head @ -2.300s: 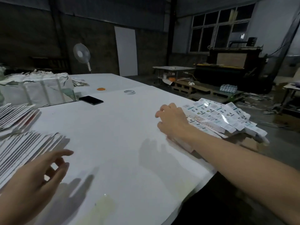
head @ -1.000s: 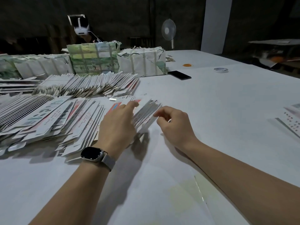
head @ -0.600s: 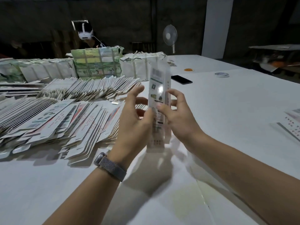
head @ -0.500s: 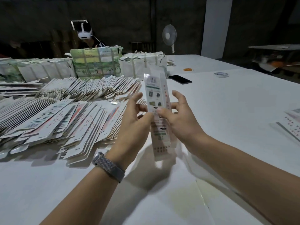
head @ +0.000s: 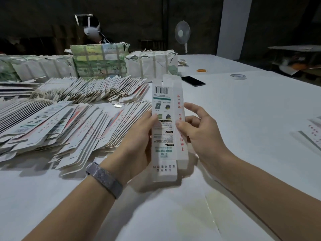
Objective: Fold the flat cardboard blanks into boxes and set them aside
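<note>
I hold one long white cardboard blank upright over the table, printed with a barcode and green and red text. It is partly opened into a narrow box, with its end flaps loose at top and bottom. My left hand grips its left side, thumb on the front. On the right edge, my right hand pinches it between thumb and fingers. A wide fan of flat blanks lies on the white table to the left, with a second row behind it.
Wrapped bundles stand at the back left. A black phone, a tape ring and an orange band lie farther back. More boxes sit at the right edge. A fan stands behind.
I turned from the pile on the right to the blanks on the left and picked one up with both hands. It has since dropped a little and opened from flat into a narrow box.
</note>
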`<action>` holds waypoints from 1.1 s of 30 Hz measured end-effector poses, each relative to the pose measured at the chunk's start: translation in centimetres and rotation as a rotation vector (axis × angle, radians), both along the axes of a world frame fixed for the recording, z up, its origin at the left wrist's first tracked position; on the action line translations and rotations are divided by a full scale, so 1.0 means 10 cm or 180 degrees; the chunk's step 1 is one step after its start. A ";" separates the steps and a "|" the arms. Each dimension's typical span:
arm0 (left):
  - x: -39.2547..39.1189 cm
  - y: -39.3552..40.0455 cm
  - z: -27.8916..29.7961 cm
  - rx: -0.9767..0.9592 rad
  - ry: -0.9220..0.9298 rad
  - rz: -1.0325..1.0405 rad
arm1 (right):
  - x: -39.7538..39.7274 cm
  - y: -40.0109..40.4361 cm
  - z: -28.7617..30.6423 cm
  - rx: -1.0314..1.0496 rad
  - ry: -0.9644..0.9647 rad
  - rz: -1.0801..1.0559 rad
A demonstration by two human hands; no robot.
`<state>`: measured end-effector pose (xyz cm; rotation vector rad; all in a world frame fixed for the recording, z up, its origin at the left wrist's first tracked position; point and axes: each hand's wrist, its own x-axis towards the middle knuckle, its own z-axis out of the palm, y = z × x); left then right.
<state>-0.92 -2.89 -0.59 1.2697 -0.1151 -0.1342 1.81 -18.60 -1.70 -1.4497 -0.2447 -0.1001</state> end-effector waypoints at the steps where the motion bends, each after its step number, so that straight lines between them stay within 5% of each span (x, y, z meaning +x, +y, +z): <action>1: -0.01 0.02 0.00 -0.0048 0.0147 -0.0052 | 0.00 0.00 0.00 0.0008 -0.0013 0.0037; 13: -0.01 0.03 -0.03 -0.0671 0.0276 -0.0241 | 0.02 -0.02 0.01 0.0165 -0.0133 0.0248; 33: -0.05 0.04 -0.07 -0.0013 0.0124 -0.0012 | -0.06 0.05 -0.09 -0.0046 0.0002 0.0429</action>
